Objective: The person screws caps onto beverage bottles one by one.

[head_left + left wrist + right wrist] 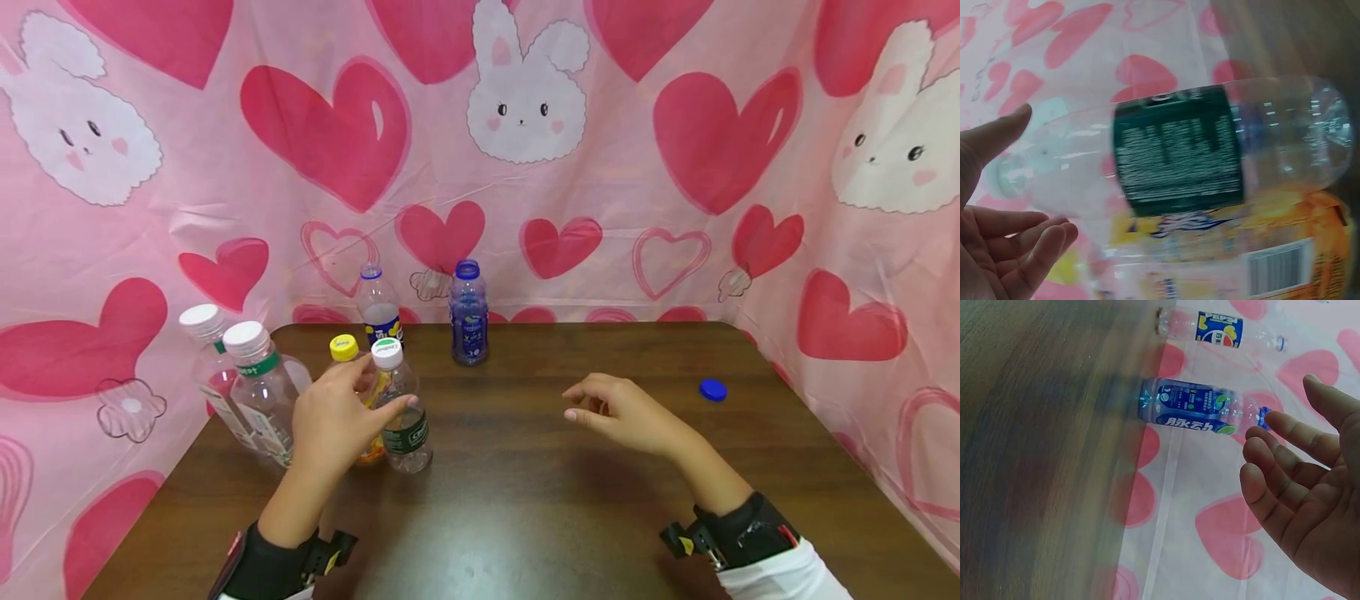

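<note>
My left hand is beside a clear bottle with a dark green label and white cap. In the left wrist view, the thumb and fingers stand apart near that bottle's neck, holding nothing. Just behind it is a yellow-capped bottle with an orange label, partly hidden by the hand. My right hand hovers over the table with loosely bent fingers and nothing in them. Nearest to it in the right wrist view are a blue bottle with an uncapped neck and a Pepsi bottle.
Two large clear bottles with white caps stand at the left of the brown table. A blue cap lies at the right. Pink heart-and-rabbit cloth hangs behind the table and along its sides.
</note>
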`<control>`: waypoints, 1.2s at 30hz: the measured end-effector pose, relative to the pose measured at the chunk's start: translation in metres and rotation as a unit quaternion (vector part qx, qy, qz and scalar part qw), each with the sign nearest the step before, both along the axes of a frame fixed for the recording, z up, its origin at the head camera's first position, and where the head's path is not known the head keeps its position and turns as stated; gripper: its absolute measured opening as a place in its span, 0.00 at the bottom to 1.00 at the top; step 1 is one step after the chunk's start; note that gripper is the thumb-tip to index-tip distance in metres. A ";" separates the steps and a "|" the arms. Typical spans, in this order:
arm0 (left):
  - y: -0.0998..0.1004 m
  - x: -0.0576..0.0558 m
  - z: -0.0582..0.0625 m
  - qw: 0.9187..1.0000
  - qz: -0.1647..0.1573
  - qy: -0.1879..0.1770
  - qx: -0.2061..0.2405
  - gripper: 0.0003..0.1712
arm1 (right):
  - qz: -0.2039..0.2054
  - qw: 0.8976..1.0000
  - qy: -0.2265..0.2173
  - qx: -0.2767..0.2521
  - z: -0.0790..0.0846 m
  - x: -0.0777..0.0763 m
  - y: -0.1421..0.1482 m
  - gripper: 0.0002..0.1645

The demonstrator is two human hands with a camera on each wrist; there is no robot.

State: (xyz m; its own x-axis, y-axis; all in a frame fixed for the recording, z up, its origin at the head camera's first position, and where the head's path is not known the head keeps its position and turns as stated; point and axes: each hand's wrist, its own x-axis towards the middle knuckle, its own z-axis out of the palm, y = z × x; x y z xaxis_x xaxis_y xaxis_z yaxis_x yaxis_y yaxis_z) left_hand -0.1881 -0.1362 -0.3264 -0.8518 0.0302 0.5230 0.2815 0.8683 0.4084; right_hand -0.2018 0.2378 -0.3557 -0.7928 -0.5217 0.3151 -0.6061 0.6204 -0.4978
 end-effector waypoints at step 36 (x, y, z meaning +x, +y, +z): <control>-0.009 -0.152 0.105 0.890 -0.008 -0.444 0.105 0.51 | -0.002 0.999 -0.046 -0.005 -0.003 0.016 0.005 0.18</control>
State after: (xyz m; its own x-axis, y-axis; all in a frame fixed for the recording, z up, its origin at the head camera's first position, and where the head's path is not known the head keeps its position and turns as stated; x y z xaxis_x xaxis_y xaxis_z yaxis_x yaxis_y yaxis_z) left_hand -0.3405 -0.1455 -0.2213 -0.9323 0.0275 -0.3607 -0.2211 0.7460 0.6281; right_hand -0.1853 0.2433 -0.3587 -0.8211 -0.5152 0.2456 -0.5543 0.6172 -0.5583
